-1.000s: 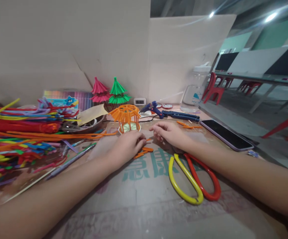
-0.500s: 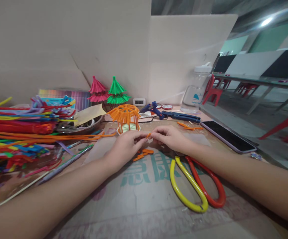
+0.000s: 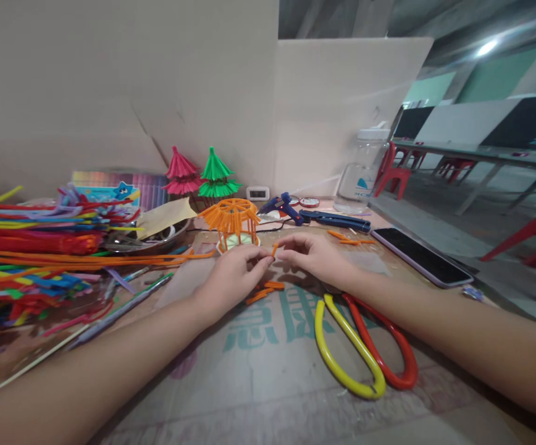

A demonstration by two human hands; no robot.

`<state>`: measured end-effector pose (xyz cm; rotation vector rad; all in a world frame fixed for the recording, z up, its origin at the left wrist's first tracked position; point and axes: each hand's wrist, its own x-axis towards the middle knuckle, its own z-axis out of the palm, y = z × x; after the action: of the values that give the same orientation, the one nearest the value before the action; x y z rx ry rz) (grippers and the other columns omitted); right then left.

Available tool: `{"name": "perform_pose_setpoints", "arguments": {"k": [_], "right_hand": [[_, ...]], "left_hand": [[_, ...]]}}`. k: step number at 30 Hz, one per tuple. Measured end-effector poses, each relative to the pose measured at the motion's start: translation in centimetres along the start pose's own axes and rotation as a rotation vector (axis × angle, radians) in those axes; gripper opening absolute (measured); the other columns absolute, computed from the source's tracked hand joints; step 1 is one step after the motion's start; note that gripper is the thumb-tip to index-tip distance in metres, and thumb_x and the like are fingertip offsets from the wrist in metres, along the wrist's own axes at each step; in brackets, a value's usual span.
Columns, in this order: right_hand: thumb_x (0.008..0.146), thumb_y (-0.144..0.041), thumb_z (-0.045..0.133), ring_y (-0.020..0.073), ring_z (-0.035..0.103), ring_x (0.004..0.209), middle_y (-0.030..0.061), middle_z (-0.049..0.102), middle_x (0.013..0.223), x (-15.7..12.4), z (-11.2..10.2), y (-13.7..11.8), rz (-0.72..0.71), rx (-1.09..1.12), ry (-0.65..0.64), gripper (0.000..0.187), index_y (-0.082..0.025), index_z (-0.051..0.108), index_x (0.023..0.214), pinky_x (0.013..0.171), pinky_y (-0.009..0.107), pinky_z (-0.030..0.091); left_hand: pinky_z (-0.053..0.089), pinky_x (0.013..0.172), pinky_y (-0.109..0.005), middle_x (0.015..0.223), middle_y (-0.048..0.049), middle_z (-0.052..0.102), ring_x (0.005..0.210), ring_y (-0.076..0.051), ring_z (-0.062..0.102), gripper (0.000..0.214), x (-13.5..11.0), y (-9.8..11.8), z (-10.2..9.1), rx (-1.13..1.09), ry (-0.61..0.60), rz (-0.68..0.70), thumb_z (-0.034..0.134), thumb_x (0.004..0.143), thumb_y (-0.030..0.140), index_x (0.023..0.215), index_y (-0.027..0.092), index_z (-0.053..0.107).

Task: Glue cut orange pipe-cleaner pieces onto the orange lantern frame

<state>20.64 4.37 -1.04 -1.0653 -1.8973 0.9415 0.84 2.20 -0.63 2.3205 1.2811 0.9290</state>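
Note:
My left hand (image 3: 233, 273) and my right hand (image 3: 317, 254) meet over the cardboard-covered table (image 3: 268, 383). Between their fingertips they pinch a short orange stick piece (image 3: 274, 249). More short orange pieces (image 3: 262, 292) lie on the cardboard just under my left hand. An orange pavilion model (image 3: 231, 222) on a round pale base stands right behind the hands. Large scissors with one yellow and one red handle (image 3: 360, 346) lie beside my right forearm.
A heap of coloured pipe cleaners (image 3: 31, 247) fills the left side. Pink and green paper trees (image 3: 201, 174), a blue glue gun (image 3: 281, 205), a metal dish (image 3: 152, 238), a plastic jar (image 3: 364, 170) and a phone (image 3: 418, 254) sit further back and right. Red chairs stand beyond.
My left hand lifted an orange piece off the cardboard. Both hands came together and now pinch it between them, slightly raised.

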Motion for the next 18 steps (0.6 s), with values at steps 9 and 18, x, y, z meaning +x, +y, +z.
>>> {"name": "perform_pose_setpoints", "arguments": {"k": [9, 18], "right_hand": [[0.080, -0.026, 0.064, 0.0113, 0.054, 0.056, -0.0023, 0.061, 0.061, -0.02, 0.20, -0.11, -0.007, -0.101, -0.023, 0.011, -0.017, 0.066, 0.075, 0.054, 0.023, 0.042], [0.085, -0.026, 0.063, 0.0130, 0.070, 0.068, 0.0024, 0.072, 0.080, 0.21, 0.06, -0.36, 0.119, 0.363, -0.086, 0.013, -0.017, 0.054, 0.080, 0.066, 0.026, 0.056]], "left_hand": [[0.044, 0.068, -0.027, 0.078, -0.0017, 0.067, 0.075, -0.017, 0.060, 0.025, 0.00, 0.29, -0.01, -0.009, -0.011, 0.006, 0.051, 0.089, 0.035, 0.080, 0.019, 0.068], [0.043, 0.065, -0.025, 0.076, -0.0018, 0.066, 0.073, -0.016, 0.060, 0.026, 0.17, 0.19, -0.11, -0.108, -0.002, -0.067, 0.050, 0.088, 0.034, 0.079, 0.016, 0.067]]}}
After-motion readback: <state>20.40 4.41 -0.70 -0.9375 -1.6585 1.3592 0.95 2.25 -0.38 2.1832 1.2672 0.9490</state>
